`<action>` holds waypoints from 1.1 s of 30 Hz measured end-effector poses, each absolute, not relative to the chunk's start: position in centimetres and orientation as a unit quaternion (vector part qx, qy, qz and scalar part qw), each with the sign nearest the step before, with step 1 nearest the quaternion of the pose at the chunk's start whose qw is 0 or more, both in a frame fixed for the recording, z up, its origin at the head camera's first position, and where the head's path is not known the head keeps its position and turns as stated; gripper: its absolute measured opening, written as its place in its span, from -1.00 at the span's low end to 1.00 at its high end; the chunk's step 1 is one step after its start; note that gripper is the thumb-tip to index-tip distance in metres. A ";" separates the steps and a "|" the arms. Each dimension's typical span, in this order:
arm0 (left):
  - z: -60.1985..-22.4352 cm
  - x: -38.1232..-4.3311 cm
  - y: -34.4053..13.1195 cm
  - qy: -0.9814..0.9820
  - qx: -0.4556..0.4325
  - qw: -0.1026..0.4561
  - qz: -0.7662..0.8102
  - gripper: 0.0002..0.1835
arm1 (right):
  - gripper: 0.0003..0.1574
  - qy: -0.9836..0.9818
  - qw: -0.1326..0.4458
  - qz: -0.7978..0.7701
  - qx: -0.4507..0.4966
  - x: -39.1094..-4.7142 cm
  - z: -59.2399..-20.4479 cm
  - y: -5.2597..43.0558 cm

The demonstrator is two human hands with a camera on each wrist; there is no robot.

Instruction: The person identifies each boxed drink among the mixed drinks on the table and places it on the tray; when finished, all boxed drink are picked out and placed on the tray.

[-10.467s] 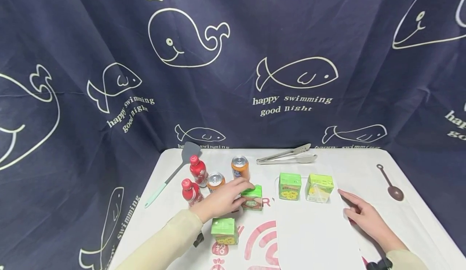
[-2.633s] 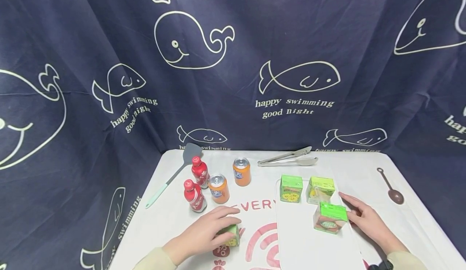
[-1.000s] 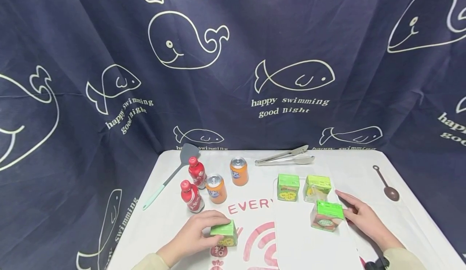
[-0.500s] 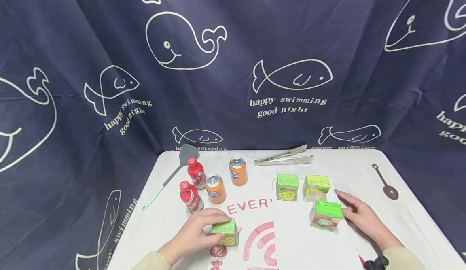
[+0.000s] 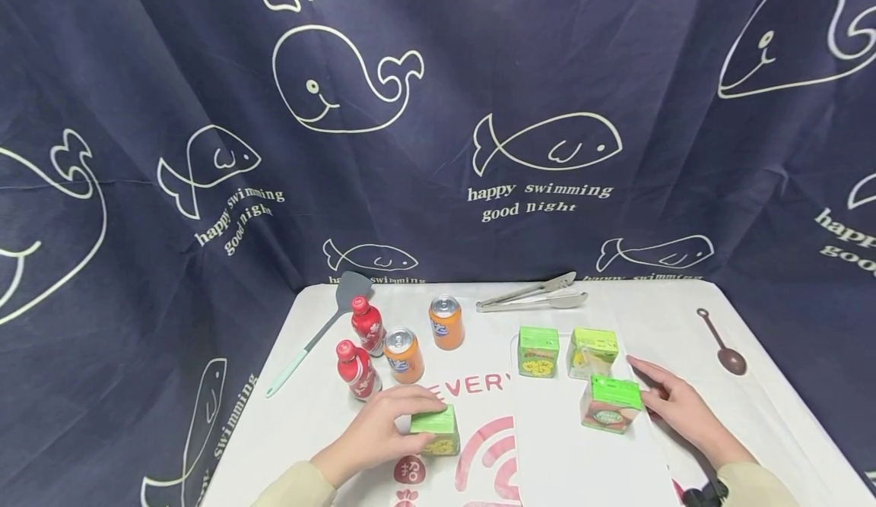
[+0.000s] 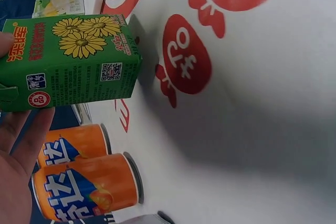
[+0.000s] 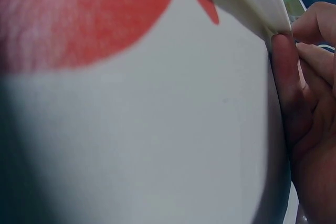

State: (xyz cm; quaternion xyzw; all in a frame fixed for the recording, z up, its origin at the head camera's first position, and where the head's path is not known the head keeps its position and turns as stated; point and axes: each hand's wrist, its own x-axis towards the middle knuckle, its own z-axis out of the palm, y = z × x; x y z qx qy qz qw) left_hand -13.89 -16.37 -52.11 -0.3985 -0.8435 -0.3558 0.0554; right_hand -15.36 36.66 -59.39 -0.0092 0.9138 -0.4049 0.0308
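Observation:
My left hand (image 5: 383, 429) holds a small green drink carton (image 5: 438, 432) with yellow flowers printed on it, thumb on the near side and fingers over the far side. In the left wrist view the carton (image 6: 68, 61) casts a shadow on the white tablecloth. On the right, my right hand (image 5: 684, 412) lies with fingers extended along the right edge of a white board (image 5: 582, 469). Three cartons stand on that board: a green flowered one (image 5: 537, 353), a yellow-green one (image 5: 592, 353) and a green-and-brown one (image 5: 611, 404) near the right thumb.
Behind the left hand stand two red bottles (image 5: 357, 370) and two orange cans (image 5: 404, 356). A grey spatula (image 5: 322, 332) lies at the far left, metal tongs (image 5: 534, 298) at the back, a brown spoon (image 5: 731, 359) at the right. A dark blue curtain (image 5: 438, 150) hangs behind the table.
The green-and-brown carton has gone from the middle of the table onto the board. My left hand has since gripped the flowered carton and shifted it slightly right. The right hand stays put.

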 end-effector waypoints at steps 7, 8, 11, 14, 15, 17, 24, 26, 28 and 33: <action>-51.7 -14.6 -15.1 -0.840 -0.401 0.039 -0.364 -0.55 | -0.19 0.912 0.029 -0.410 -0.015 -15.4 -59.6 36.8; -51.6 -14.7 -14.9 -0.839 -0.403 0.040 -0.363 -0.55 | -0.19 0.913 0.029 -0.407 -0.016 -15.4 -59.6 36.9; -51.6 -15.1 -14.3 -0.837 -0.410 0.047 -0.359 -0.56 | -0.19 0.912 0.027 -0.409 -0.014 -15.4 -59.7 36.8; -51.5 -15.4 -13.6 -0.832 -0.419 0.054 -0.361 -0.57 | -0.19 0.912 0.026 -0.409 -0.018 -15.3 -59.7 36.8; -51.4 -15.6 -13.3 -0.830 -0.420 0.053 -0.362 -0.57 | -0.19 0.911 0.024 -0.411 -0.016 -15.3 -59.7 36.8; -51.4 -15.8 -12.7 -0.827 -0.421 0.048 -0.369 -0.56 | -0.19 0.911 0.024 -0.412 -0.016 -15.3 -59.7 36.9; -50.9 -16.5 -10.7 -0.831 -0.412 0.040 -0.372 -0.56 | -0.20 0.909 0.035 -0.415 -0.016 -15.4 -59.7 36.9; -50.8 -16.8 -10.1 -0.831 -0.412 0.036 -0.372 -0.56 | -0.20 0.908 0.037 -0.417 -0.011 -15.4 -59.7 36.9; -50.8 -17.1 -9.4 -0.830 -0.416 0.037 -0.370 -0.56 | -0.20 0.909 0.039 -0.416 -0.011 -15.4 -59.7 36.8; -50.7 -17.6 -7.7 -0.820 -0.437 0.056 -0.365 -0.56 | -0.20 0.913 0.038 -0.406 -0.012 -15.4 -59.5 36.8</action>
